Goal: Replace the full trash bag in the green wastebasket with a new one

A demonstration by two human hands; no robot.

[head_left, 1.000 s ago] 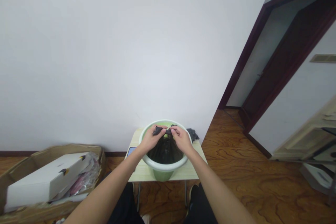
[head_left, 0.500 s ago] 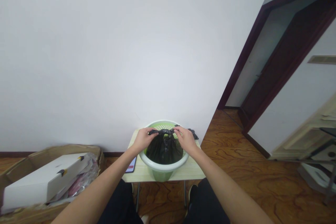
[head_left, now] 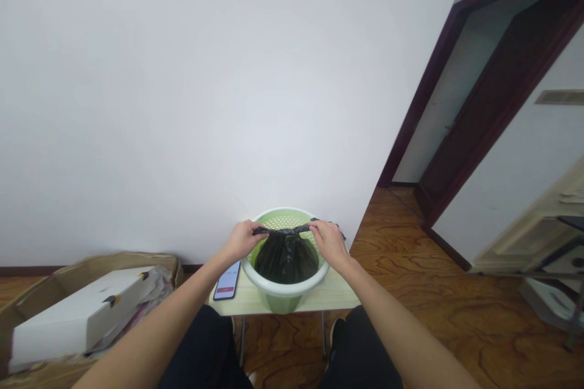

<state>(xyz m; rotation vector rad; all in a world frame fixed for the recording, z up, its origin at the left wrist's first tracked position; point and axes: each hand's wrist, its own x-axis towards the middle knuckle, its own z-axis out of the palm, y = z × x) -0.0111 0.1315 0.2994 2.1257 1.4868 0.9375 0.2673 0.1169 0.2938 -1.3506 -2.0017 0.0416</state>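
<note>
The single head-worn camera looks forward and down, close over the small table [head_left: 244,301] against the white wall [head_left: 182,103].

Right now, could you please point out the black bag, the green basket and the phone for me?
black bag [head_left: 286,258]: head view, on its bulging body.
green basket [head_left: 283,290]: head view, on its near rim.
phone [head_left: 227,283]: head view, on its screen.

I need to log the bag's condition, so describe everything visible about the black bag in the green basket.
The black bag looks like thin, glossy, crinkled plastic. It sits bulging inside the pale green perforated basket, its top gathered into two twisted ends pulled sideways above the rim. The left hand pinches one end, the right hand the other. Its contents are hidden.
</note>
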